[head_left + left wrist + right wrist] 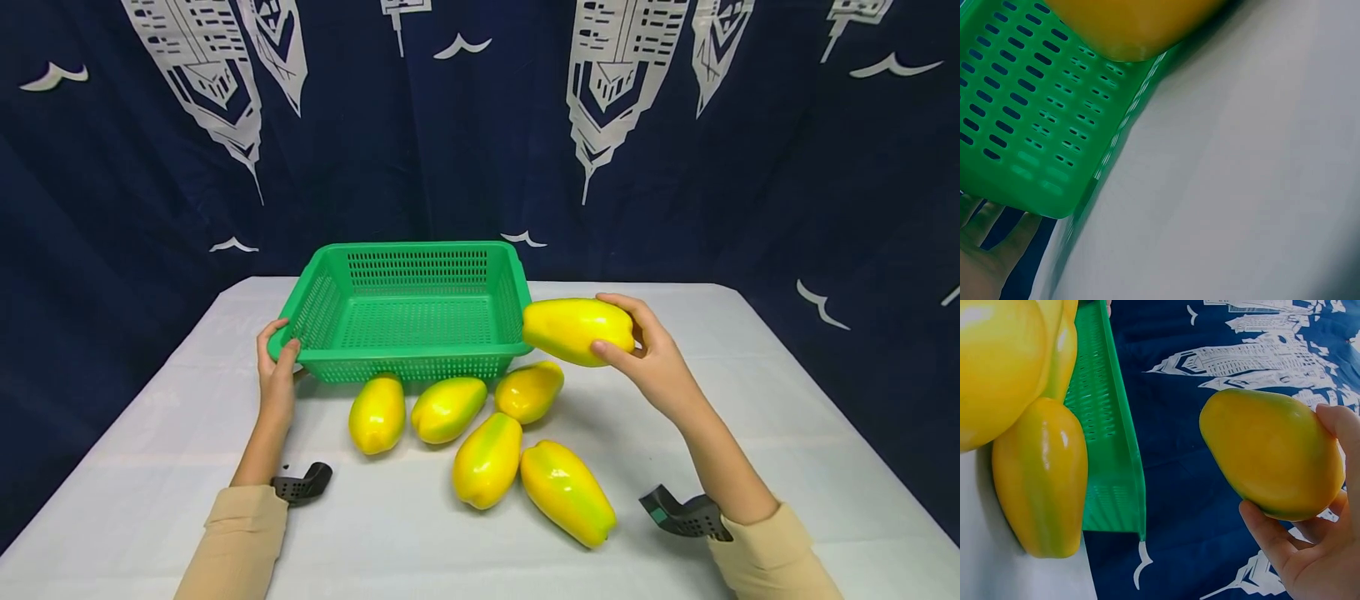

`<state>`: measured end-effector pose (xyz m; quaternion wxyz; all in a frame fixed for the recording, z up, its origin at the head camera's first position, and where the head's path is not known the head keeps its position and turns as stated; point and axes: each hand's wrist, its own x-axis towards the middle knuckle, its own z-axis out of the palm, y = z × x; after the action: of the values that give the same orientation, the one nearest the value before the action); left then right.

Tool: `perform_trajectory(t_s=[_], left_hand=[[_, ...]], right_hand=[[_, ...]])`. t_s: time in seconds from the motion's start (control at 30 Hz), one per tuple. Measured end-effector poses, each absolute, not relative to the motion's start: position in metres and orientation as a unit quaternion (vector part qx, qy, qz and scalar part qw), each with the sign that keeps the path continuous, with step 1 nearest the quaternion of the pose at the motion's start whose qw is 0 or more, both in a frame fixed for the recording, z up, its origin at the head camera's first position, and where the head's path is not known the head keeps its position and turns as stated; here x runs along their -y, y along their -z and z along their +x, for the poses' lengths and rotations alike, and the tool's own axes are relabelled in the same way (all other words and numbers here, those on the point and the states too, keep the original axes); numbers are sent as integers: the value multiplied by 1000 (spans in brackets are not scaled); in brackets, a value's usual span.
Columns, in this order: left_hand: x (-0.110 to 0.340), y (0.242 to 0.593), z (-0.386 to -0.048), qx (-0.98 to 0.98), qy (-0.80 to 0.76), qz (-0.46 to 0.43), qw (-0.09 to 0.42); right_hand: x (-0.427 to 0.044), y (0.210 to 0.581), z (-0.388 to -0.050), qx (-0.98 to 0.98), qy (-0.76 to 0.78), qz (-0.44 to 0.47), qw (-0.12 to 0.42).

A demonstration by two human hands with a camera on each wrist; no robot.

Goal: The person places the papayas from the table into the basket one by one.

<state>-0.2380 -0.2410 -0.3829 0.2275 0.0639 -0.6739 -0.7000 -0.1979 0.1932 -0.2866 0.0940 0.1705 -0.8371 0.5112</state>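
My left hand [276, 379] grips the left front corner of a green plastic basket [405, 354], thumb on the rim. No fruit shows inside the basket. In my right hand [660, 367] is a yellow papaya [573, 329] with greenish streaks, pinched at its right end between thumb and fingers. It lies nearly level beside the basket's right front corner, its narrow end close to the rim. The right wrist view shows the same papaya [1269, 453] in the fingers. In the left wrist view the fingers [1019, 240] are at the basket's edge.
Several more papayas [487, 461] lie on the white table [360, 542] in front of the basket, some close against its front wall. One papaya [567, 493] lies nearest the front right. A dark blue printed cloth [450, 150] hangs behind the table.
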Motion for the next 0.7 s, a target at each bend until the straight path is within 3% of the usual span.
perform_trajectory(t_s=[0.7], left_hand=[[240, 386, -239, 674, 699, 61, 229]], right_hand=[[-182, 297, -202, 767, -593, 203, 141]])
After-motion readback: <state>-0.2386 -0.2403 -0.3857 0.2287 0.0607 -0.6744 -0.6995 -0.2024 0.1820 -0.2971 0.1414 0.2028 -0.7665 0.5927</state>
